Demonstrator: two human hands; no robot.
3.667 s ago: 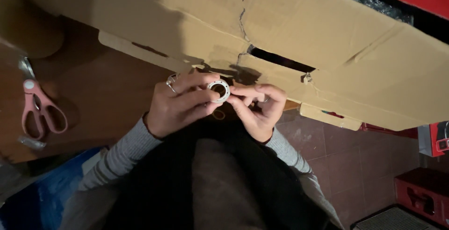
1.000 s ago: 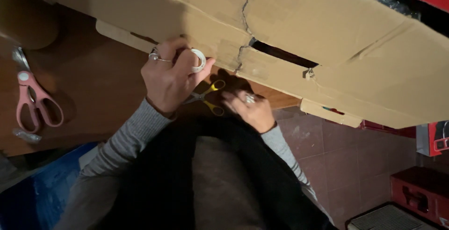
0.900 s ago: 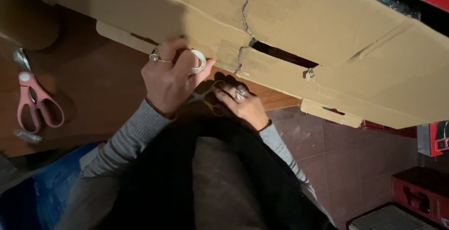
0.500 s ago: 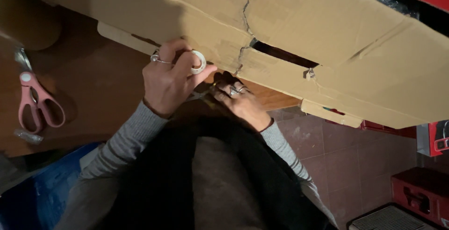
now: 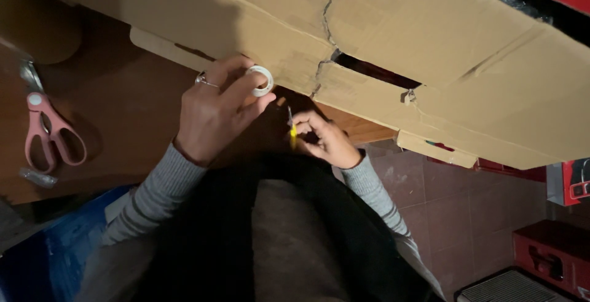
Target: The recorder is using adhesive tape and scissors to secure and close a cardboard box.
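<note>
Cardboard box (image 5: 393, 38), big, flattened-ish, torn crack running down middle panel, no tape visible across it yet. Wooden table (image 5: 123, 111) underneath. Pink scissors (image 5: 50, 133) lying far left, untouched. Left hand (image 5: 215, 114) pinching small clear tape roll (image 5: 260, 81) right against box edge. Right hand (image 5: 322, 139) curled tight on small yellow-handled cutter (image 5: 292, 131), just below crack. Looks early, sealing mostly left.

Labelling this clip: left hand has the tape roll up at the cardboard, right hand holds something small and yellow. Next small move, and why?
Probably bring the right hand with its small yellow tool, likely a cutter, up toward the tape roll. The left hand holds the roll against the edge of the cardboard box beside the tear; the tool sits just below. No tape strip is visible.
</note>
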